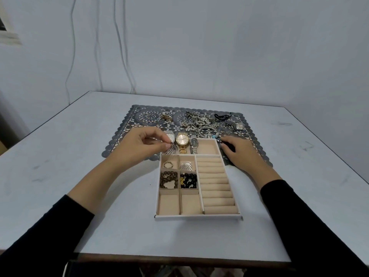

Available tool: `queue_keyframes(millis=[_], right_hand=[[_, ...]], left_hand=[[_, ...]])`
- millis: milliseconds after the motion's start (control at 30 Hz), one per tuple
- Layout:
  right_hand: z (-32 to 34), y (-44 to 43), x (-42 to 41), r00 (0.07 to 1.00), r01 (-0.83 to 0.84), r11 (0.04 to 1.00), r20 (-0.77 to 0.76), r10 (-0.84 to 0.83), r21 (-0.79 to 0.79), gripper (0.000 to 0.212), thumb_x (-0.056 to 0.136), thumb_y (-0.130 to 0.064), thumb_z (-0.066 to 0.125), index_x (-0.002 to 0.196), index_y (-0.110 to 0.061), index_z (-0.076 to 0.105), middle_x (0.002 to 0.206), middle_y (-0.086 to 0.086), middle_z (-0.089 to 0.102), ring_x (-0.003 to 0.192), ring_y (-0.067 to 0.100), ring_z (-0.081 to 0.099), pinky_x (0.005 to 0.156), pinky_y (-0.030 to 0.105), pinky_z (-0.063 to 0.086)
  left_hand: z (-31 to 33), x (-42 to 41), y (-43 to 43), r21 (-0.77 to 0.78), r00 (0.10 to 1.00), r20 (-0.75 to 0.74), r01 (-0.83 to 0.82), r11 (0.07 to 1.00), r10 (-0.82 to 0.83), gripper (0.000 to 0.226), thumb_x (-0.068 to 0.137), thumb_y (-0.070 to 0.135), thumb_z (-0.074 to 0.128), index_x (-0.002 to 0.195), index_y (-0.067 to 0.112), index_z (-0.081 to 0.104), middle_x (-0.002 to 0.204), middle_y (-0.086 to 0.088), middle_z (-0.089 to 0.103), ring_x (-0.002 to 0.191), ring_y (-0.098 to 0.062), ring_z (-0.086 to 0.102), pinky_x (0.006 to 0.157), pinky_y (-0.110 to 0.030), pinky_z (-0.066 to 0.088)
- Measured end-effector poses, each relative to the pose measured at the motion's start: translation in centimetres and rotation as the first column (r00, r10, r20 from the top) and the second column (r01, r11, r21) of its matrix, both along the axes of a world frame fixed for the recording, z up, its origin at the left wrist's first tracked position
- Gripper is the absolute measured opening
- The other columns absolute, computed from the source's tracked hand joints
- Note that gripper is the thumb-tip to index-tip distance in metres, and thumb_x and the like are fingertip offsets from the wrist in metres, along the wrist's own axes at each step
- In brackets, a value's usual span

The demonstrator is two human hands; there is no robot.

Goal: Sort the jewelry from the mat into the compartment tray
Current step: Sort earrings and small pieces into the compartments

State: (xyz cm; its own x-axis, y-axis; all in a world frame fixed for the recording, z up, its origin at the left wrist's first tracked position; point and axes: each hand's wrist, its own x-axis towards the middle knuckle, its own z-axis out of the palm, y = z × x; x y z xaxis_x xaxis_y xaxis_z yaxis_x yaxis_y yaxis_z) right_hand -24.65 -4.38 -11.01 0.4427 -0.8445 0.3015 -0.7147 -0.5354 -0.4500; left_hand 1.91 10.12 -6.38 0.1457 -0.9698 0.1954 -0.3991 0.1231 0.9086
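A beige compartment tray (199,216) lies on the table, its far end overlapping a dark lace mat (123,134). My left hand (143,142) pinches a silver fan-shaped earring (172,150) above the tray's far left corner. A matching earring (185,165) lies in a small compartment, beside one holding rings (168,164). Brown beads (168,179) and black beads (188,180) fill the two compartments below. Three watches (182,141) lie in the far long section. My right hand (237,150) rests on the mat by the tray's far right corner, fingers on a small dark piece.
A tangle of necklaces and pearls (197,120) lies at the mat's far middle. Loose rings (145,116) sit far left, another watch (238,125) and a black cord (222,116) far right. Ring rolls (216,186) fill the tray's right side. A wall stands behind the table.
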Motion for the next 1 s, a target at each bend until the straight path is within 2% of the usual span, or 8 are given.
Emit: queue_keyframes(millis=[133,233,333,533,700,833,1000], right_hand=[[-0.1,0.1,0.0,1.000,0.002,1.000,-0.011,-0.002,0.005,0.033,0.097,-0.023,0.053,0.126,-0.011,0.060,0.128,0.005,0.062,0.118,0.020,0.056,0.091,0.015,0.032],[-0.2,0.0,0.0,1.000,0.001,1.000,-0.013,-0.001,0.012,0.034,0.097,-0.024,0.052,0.128,-0.011,0.060,0.132,0.005,0.059,0.122,0.019,0.054,0.095,0.016,0.032],[-0.2,-0.1,0.0,1.000,0.005,1.000,-0.012,-0.005,0.018,0.035,0.097,-0.024,0.052,0.128,-0.011,0.059,0.133,0.005,0.059,0.123,0.019,0.053,0.098,0.018,0.032],[-0.2,0.1,0.0,1.000,0.008,1.000,0.005,-0.008,0.010,0.034,0.097,-0.023,0.053,0.127,-0.010,0.060,0.128,0.005,0.062,0.119,0.019,0.055,0.092,0.015,0.031],[-0.3,0.0,0.0,1.000,0.013,1.000,0.002,-0.013,0.013,0.034,0.097,-0.024,0.053,0.128,-0.011,0.060,0.129,0.004,0.061,0.120,0.019,0.055,0.093,0.016,0.032],[-0.2,0.0,0.0,1.000,0.009,1.000,0.000,-0.009,0.009,0.034,0.097,-0.023,0.052,0.128,-0.011,0.059,0.131,0.004,0.060,0.121,0.018,0.054,0.097,0.019,0.034],[-0.3,-0.1,0.0,1.000,0.010,1.000,0.003,-0.010,0.013,0.035,0.096,-0.024,0.053,0.128,-0.012,0.059,0.132,0.004,0.060,0.122,0.018,0.053,0.097,0.019,0.033]], left_hand=[[-0.1,-0.2,0.1,0.002,0.997,0.060,0.047,0.999,-0.047,0.006,0.083,0.008,0.075,0.087,0.012,0.075,0.079,-0.012,0.073,0.071,-0.014,0.066,0.067,-0.028,0.056],[-0.3,-0.2,0.2,-0.014,0.986,0.139,0.092,0.996,-0.089,0.010,0.082,0.003,0.074,0.088,0.012,0.075,0.081,-0.003,0.075,0.079,-0.013,0.071,0.077,-0.027,0.057],[-0.6,0.0,0.3,-0.021,0.977,0.184,0.118,0.993,-0.113,0.013,0.080,0.003,0.076,0.086,0.015,0.076,0.084,-0.001,0.076,0.085,-0.017,0.073,0.085,-0.032,0.058],[-0.8,0.2,0.4,-0.006,0.955,0.231,0.191,0.982,-0.185,0.016,0.081,0.003,0.076,0.088,0.018,0.077,0.086,0.001,0.076,0.086,-0.016,0.073,0.086,-0.034,0.059],[-1.0,0.4,0.2,-0.005,0.940,0.277,0.208,0.978,-0.198,0.019,0.084,0.002,0.072,0.092,0.019,0.078,0.087,0.003,0.077,0.087,-0.013,0.073,0.085,-0.034,0.059],[-1.1,0.4,0.1,-0.031,0.923,0.346,0.191,0.981,-0.168,0.020,0.084,0.005,0.074,0.093,0.021,0.078,0.085,0.009,0.076,0.083,-0.006,0.072,0.082,-0.028,0.059],[-1.1,0.4,-0.1,-0.051,0.925,0.343,0.194,0.980,-0.165,0.015,0.083,0.005,0.074,0.090,0.018,0.077,0.083,0.009,0.074,0.079,-0.008,0.072,0.077,-0.024,0.058]])
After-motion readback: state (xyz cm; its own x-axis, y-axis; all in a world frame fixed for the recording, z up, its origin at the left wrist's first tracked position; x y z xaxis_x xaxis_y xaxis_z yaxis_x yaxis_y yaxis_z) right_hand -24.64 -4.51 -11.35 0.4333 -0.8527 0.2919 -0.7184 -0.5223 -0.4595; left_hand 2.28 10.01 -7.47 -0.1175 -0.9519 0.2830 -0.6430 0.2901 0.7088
